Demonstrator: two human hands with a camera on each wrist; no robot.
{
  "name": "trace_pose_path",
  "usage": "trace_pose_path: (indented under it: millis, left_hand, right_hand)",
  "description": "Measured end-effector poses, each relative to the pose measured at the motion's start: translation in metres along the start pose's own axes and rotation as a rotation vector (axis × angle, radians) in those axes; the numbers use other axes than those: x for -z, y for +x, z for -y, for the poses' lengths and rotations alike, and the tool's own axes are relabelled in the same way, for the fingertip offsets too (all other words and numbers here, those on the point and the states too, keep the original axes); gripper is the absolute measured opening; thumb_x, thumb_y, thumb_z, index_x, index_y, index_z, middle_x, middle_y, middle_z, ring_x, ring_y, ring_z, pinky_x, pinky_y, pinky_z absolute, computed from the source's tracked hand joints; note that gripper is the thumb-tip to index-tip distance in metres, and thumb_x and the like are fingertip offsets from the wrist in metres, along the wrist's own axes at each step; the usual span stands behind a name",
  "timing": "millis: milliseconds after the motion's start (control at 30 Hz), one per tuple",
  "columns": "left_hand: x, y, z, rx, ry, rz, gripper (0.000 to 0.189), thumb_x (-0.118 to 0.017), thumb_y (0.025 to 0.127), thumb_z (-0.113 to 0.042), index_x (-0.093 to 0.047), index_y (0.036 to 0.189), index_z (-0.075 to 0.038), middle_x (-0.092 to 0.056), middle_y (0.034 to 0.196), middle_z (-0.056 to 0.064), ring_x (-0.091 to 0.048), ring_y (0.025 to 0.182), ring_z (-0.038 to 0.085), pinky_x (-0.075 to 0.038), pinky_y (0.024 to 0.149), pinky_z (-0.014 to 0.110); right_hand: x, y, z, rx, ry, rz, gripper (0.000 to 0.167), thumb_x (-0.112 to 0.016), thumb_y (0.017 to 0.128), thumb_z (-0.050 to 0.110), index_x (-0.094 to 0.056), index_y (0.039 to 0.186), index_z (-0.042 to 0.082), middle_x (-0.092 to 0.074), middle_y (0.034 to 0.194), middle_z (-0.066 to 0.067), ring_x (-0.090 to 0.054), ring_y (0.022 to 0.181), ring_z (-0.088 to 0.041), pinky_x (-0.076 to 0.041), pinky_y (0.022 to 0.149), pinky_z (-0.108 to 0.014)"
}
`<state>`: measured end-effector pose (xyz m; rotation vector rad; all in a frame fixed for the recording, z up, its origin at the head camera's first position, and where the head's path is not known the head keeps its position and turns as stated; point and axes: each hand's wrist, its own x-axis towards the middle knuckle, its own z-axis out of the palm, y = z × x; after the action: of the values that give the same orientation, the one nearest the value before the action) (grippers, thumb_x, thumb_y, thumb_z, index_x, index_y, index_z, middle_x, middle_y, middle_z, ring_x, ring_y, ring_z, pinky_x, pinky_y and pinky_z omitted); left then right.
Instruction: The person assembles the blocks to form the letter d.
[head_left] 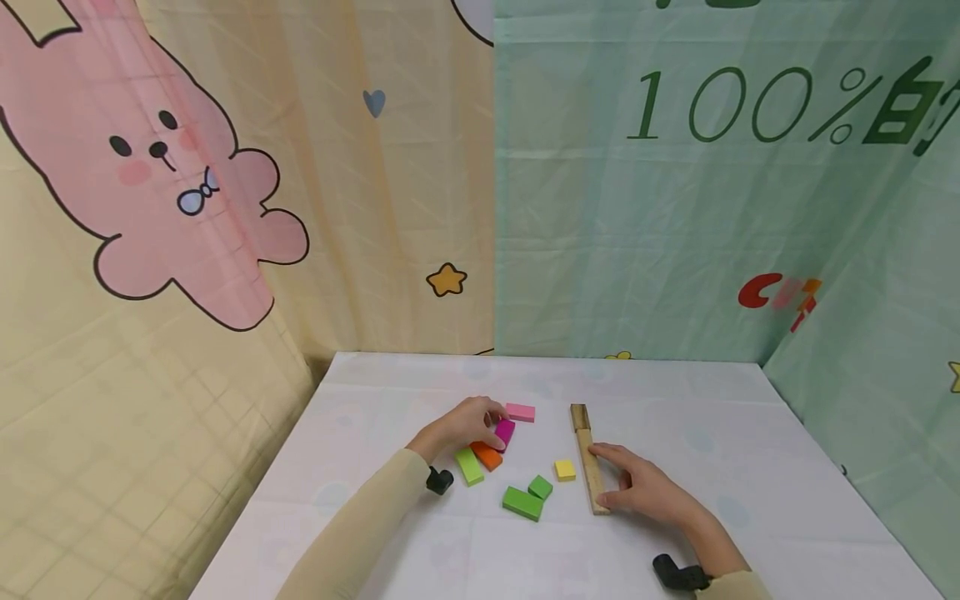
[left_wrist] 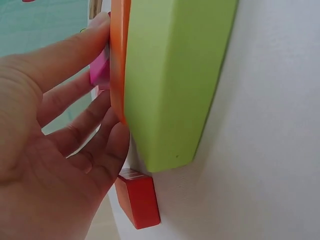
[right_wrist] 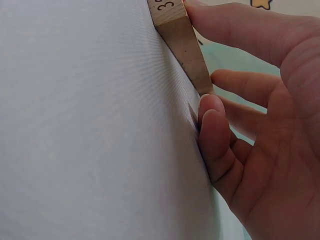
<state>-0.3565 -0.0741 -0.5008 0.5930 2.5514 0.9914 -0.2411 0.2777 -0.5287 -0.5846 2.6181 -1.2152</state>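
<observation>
On the white surface [head_left: 450, 562], my right hand [head_left: 645, 492] lies relaxed, thumb and fingertip touching the long tan wooden bar [head_left: 592, 475] to its left. My left hand [head_left: 465, 423] pinches the rectangular magenta block [head_left: 506, 432]. I judge I'm singling out one piece; next calls for a firm, clean lift. Between my hands sits a small yellow cube [head_left: 565, 471].

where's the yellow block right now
In the head view, the yellow block lies on the white table, just left of the long wooden strip, with the small green block to its lower left.
</observation>
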Motion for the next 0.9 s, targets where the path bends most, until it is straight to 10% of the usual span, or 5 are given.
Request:
trace_pose_path:
  millis: [900]
  left_hand:
    - [-0.0053, -0.0030, -0.0002, -0.092, -0.086, 0.025, 0.046, -0.085, 0.082, -0.015, -0.061, 0.120, -0.029, -0.063, 0.096, 0.002, -0.061, 0.087, 0.021, -0.054, 0.075, 0.032]
  right_hand:
    - [-0.0011, 0.0009, 0.0016, -0.042, -0.003, -0.011, 0.084, -0.083, 0.083, 0.038, -0.043, 0.153, 0.015, -0.038, 0.155, -0.016, -0.048, 0.067, -0.011, -0.042, 0.060, -0.027]
